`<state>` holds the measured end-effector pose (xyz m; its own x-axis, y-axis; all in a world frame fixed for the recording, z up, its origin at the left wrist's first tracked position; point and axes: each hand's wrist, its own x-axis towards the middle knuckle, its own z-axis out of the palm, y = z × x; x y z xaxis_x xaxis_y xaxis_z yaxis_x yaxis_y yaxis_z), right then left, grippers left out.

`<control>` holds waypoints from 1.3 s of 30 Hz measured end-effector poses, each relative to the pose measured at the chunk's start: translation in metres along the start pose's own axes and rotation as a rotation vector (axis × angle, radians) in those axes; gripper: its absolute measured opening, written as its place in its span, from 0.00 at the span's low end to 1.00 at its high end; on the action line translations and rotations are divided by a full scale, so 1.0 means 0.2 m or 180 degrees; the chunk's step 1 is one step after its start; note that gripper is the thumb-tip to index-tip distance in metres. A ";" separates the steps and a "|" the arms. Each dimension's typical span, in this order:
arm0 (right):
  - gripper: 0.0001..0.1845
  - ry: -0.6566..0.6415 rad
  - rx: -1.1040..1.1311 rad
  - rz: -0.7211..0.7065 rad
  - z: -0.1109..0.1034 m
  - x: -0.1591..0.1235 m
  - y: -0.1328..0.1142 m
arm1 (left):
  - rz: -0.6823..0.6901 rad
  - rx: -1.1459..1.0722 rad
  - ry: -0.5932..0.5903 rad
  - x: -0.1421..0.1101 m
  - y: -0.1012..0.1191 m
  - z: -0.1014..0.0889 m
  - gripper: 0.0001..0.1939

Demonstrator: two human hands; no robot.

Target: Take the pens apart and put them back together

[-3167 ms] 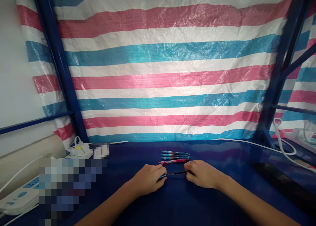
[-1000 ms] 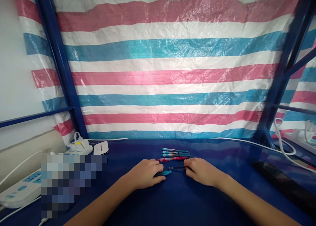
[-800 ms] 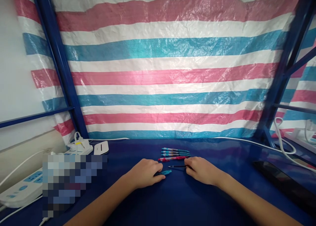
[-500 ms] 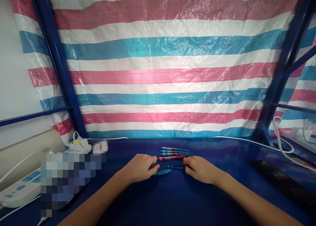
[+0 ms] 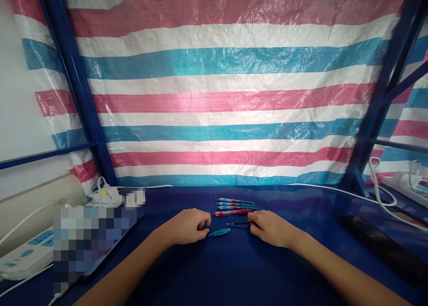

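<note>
My left hand [image 5: 187,226] rests over the blue tabletop with thumb and forefinger apart and nothing between them. Just to the right of its thumb lies a teal pen part [image 5: 220,232] with a clip, close to the fingertips. Closed fingers of my right hand [image 5: 270,228] grip one end of a dark pen refill [image 5: 238,223], whose pale tip points left. Behind the refill lies a red pen [image 5: 230,213], its right end close to my right fingers. Beyond that, several blue pens [image 5: 236,203] lie side by side.
A black phone-like slab [image 5: 377,241] lies on the right, near a white cable [image 5: 377,181]. To the left are a white power strip [image 5: 26,255] and a blurred-out flat object [image 5: 100,243]. A striped plastic sheet [image 5: 227,101] hangs behind the table.
My left hand has drawn slightly left, and the gap between its thumb and forefinger has widened. My right hand stays on the refill. The view has shifted slightly.
</note>
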<state>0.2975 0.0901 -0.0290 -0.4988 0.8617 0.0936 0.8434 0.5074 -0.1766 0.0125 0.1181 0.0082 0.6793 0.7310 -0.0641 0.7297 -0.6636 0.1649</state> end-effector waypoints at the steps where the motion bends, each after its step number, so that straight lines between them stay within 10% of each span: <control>1: 0.10 -0.0002 0.0000 0.0004 0.00 0.00 0.00 | 0.0031 0.0010 0.0008 0.00 0.00 0.00 0.03; 39: 0.13 -0.0083 -0.0034 -0.0106 -0.01 -0.01 0.02 | -0.0579 0.0829 0.0317 0.03 -0.03 0.05 0.15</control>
<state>0.3023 0.0915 -0.0284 -0.5316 0.8438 0.0736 0.8282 0.5361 -0.1633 0.0132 0.1258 -0.0034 0.5344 0.8447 0.0294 0.8425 -0.5296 -0.0985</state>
